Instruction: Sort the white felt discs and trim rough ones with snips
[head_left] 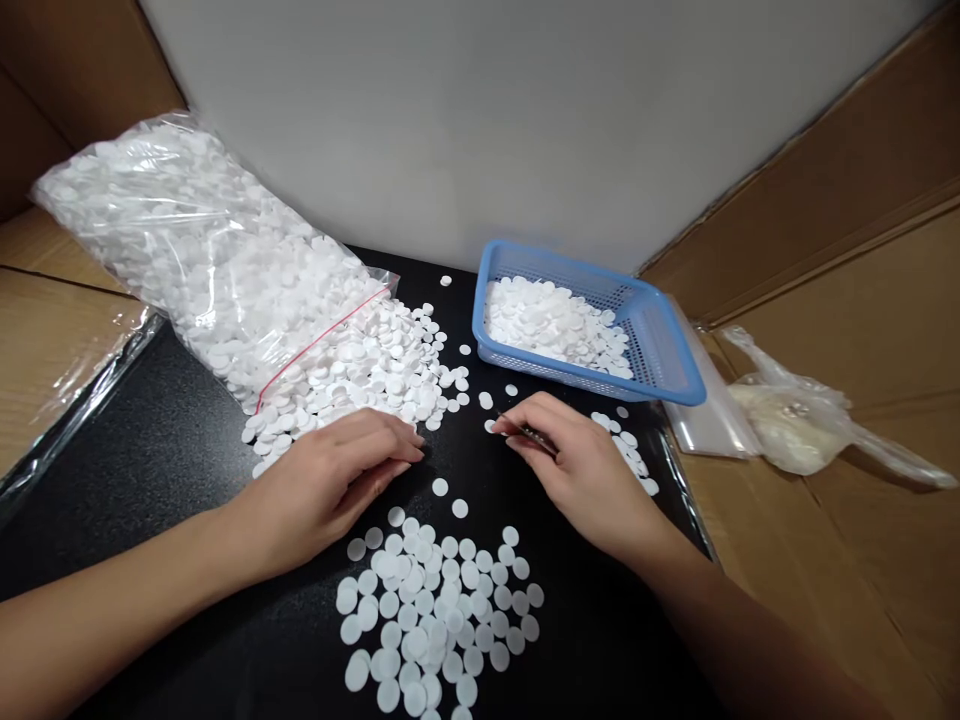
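My right hand [581, 460] is closed in a pinch round a slim, dark metal tool that looks like tweezers [541, 440]. The tool's thin tip points left, close to a few loose white discs [486, 400]. On the other side, my left hand [341, 475] rests at the edge of a heap of white discs [375, 370], its thumb and fingers curled together; whether anything is between them is hidden. Nearer to me, a spread of flat white discs [450, 600] lies between my forearms, some overlapping. Both hands are low over the black tabletop [202, 430].
A large clear zip bag [187, 230] full of discs lies at left, its mouth spilling onto the table. A blue basket [679, 350] holding discs stands at back right. Beyond the right edge are a flat clear bag [712, 410] and a knotted plastic bag [795, 425]. Cardboard [862, 290] flanks the table.
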